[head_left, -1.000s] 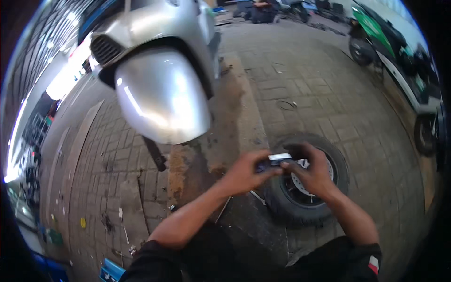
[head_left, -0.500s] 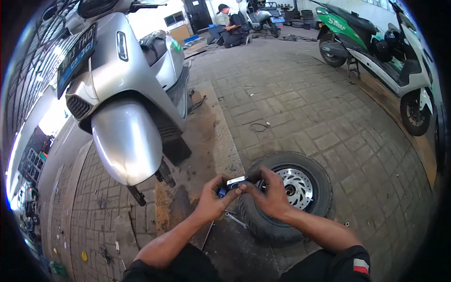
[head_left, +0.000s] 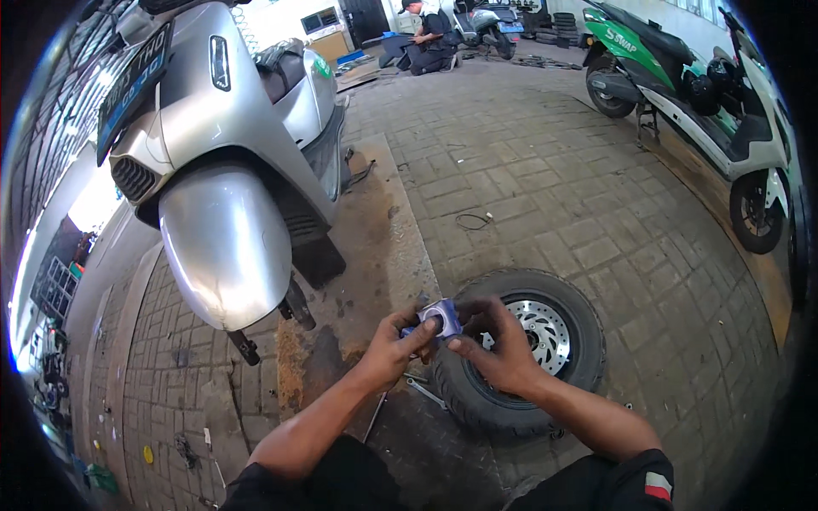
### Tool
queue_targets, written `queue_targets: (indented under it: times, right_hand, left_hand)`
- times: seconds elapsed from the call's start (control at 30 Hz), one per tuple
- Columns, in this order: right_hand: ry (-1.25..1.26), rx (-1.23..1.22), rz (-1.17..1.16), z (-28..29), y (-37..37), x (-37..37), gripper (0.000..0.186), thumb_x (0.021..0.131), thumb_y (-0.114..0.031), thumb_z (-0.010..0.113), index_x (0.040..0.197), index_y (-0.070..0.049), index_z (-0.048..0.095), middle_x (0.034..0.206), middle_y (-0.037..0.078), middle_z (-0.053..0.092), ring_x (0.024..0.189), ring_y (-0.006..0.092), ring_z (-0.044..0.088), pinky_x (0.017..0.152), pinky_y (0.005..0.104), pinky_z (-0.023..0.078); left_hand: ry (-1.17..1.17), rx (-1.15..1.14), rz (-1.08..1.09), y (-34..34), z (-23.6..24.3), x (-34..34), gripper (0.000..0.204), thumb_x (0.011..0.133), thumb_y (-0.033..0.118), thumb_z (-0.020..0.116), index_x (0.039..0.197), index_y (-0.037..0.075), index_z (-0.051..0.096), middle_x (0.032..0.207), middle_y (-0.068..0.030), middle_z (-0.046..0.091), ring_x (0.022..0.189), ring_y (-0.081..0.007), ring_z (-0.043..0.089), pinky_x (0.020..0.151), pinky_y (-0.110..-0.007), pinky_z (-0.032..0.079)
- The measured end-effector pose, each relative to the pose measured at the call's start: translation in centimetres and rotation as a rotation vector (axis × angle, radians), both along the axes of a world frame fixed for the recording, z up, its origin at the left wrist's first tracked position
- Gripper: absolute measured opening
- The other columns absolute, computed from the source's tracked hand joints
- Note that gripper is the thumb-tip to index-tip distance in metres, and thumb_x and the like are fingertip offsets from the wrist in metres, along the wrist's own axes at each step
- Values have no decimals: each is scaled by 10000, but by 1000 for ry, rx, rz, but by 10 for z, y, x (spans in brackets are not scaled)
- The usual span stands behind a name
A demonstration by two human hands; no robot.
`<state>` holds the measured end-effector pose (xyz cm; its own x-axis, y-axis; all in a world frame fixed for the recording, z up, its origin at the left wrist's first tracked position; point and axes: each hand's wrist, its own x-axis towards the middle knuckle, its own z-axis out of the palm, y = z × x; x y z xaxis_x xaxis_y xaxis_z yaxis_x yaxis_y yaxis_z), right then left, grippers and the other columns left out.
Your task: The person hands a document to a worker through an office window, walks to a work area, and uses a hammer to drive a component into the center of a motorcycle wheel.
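Observation:
My left hand [head_left: 394, 351] pinches a small purple-and-white box [head_left: 440, 318], with the thumb across its face. A dark round shape shows at the box's middle; I cannot make out whether it is an opening or something inside. My right hand [head_left: 504, 351] curls round the box's right side, fingertips and thumb at its edge. Below and beyond that hand a scooter wheel [head_left: 474, 407] lies flat on the ground, its drilled brake disc [head_left: 559, 334] facing up. A wrench [head_left: 427, 394] lies against the tyre's left side.
At left stands a silver scooter [head_left: 228, 247], no wheel under its front fender. A green-and-white scooter [head_left: 711, 128] is parked at right. A person [head_left: 430, 38] kneels at the back. A thin cable loop [head_left: 474, 221] lies on the brick floor [head_left: 545, 196].
The box has turned in my hands, so its purple side now faces up instead of a white edge. My right hand has shifted slightly right, its thumb moving away from the left one.

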<state>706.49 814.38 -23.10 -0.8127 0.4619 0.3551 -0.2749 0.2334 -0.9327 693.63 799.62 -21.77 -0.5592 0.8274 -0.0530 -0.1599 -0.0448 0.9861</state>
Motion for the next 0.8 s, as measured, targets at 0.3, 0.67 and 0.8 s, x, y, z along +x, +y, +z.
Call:
queue_targets:
  times: [0.3, 0.67, 0.8]
  right_hand:
    - [-58, 97, 98, 15, -9, -6, 504, 804, -189, 806, 1212, -7, 573, 1218, 147, 558, 953, 216, 644, 828, 350, 520]
    - [-1, 309, 42, 15, -16, -6, 556, 745, -204, 842, 1229, -48, 617, 1333, 167, 503, 1145, 329, 579, 938, 404, 502]
    - [12, 388, -23, 28, -11, -1, 524, 749, -195, 839, 1207, -39, 639, 1369, 172, 479, 1193, 347, 557, 960, 413, 494]
  left_hand:
    - [40, -55, -61, -18, 3, -9, 376, 936, 333, 684, 1153, 43, 581, 876, 4, 576, 742, -79, 524, 661, -252, 440]
    - [85, -53, 15, -26, 11, -2, 405, 936, 359, 685, 1116, 4, 611, 861, -12, 590, 727, -74, 526, 637, -247, 436]
    - [180, -112, -4, -24, 15, -1, 429, 929, 366, 691, 1157, 21, 577, 882, -9, 583, 728, -73, 530, 646, -239, 450]
